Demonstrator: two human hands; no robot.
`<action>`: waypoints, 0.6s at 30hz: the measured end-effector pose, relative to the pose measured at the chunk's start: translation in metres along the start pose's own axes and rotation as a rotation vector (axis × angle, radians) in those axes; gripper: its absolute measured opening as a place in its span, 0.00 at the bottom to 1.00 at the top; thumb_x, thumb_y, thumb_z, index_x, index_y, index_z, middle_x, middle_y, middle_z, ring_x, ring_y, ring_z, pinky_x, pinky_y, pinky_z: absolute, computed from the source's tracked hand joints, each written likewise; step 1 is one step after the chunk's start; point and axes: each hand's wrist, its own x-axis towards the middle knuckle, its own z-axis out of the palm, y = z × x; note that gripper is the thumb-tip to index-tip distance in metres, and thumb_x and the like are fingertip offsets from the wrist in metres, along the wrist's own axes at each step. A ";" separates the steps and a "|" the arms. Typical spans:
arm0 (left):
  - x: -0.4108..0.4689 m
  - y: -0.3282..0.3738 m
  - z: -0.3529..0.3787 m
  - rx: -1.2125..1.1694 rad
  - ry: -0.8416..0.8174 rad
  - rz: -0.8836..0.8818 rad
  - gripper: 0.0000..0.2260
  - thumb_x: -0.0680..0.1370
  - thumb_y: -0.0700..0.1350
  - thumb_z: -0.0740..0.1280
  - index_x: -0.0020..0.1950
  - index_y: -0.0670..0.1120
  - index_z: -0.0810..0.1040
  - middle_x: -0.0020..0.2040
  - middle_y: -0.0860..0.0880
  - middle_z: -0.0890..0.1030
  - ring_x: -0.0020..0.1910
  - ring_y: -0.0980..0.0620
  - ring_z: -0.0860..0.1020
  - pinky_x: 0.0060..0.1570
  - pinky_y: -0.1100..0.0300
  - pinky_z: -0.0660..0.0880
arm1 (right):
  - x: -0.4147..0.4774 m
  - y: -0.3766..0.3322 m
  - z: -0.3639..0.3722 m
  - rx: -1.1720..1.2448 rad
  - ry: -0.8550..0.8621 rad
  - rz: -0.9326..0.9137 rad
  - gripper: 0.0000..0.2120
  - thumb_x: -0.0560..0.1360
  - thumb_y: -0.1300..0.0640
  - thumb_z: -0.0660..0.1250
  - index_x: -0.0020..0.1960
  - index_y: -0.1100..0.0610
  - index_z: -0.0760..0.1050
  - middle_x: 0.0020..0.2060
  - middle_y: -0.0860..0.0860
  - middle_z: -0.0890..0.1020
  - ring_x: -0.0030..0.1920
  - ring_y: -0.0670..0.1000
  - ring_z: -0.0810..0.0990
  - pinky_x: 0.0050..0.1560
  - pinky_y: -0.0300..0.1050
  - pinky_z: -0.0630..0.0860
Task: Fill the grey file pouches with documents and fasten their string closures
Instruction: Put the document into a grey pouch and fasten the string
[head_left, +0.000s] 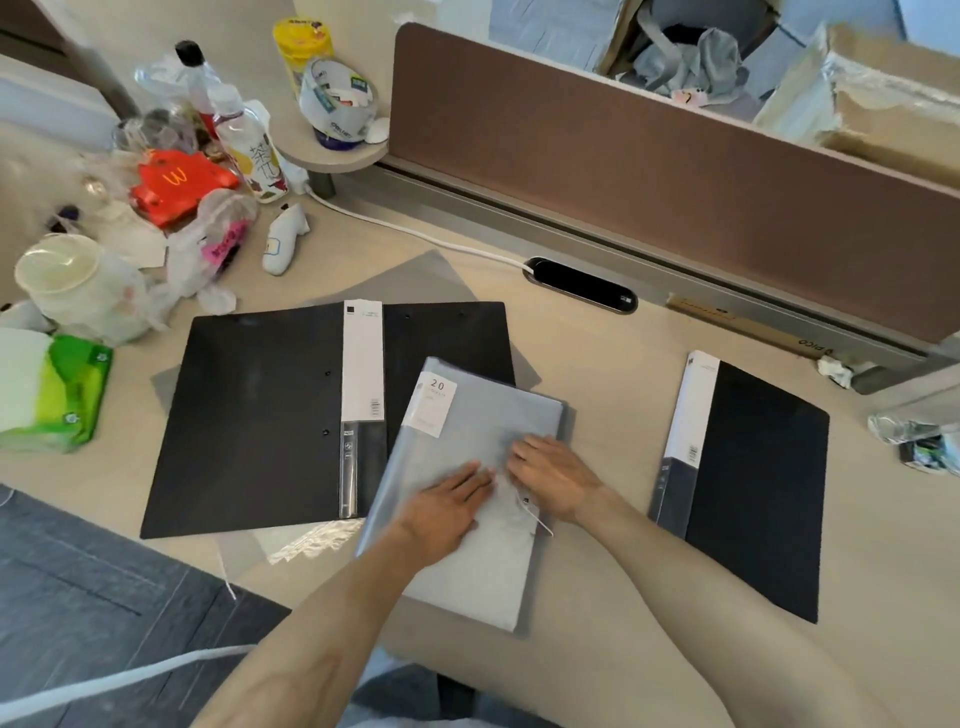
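Note:
A grey translucent file pouch (467, 519) with a white label marked "20" lies tilted on the desk in front of me, overlapping an open black folder (260, 415). My left hand (447, 509) rests flat, palm down, on the middle of the pouch. My right hand (550, 475) lies palm down beside it, with its fingertips on the pouch surface. A white string (537, 519) runs from a small dark button near my right thumb and ends loose toward the pouch's right edge. More grey pouches (415, 280) show from under the black folder.
A second black folder (753, 483), closed, lies to the right. Clutter fills the back left: bottles, a red bag (176, 182), a cup (57, 270), a green tissue pack (57, 395). A brown divider (675, 171) and a cable port (582, 286) bound the back. The desk's front edge is near my arms.

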 end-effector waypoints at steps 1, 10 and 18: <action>0.000 0.001 -0.001 -0.017 -0.008 -0.009 0.31 0.62 0.53 0.78 0.63 0.45 0.78 0.65 0.49 0.79 0.63 0.49 0.78 0.57 0.57 0.77 | -0.003 0.004 -0.001 0.028 -0.003 0.022 0.11 0.58 0.55 0.76 0.36 0.50 0.75 0.35 0.47 0.77 0.38 0.51 0.78 0.35 0.41 0.71; 0.000 0.014 -0.019 0.007 -0.179 -0.072 0.28 0.81 0.43 0.52 0.78 0.44 0.43 0.79 0.48 0.41 0.78 0.48 0.40 0.77 0.56 0.42 | -0.054 -0.006 0.007 0.097 0.086 0.081 0.06 0.60 0.57 0.71 0.36 0.51 0.77 0.35 0.47 0.79 0.36 0.50 0.79 0.30 0.39 0.70; 0.001 0.021 -0.026 0.032 -0.242 -0.106 0.30 0.80 0.45 0.53 0.78 0.44 0.41 0.79 0.48 0.40 0.78 0.47 0.40 0.77 0.53 0.44 | -0.060 -0.018 0.013 0.360 0.153 0.270 0.15 0.76 0.51 0.59 0.36 0.53 0.80 0.35 0.48 0.80 0.39 0.51 0.78 0.37 0.43 0.72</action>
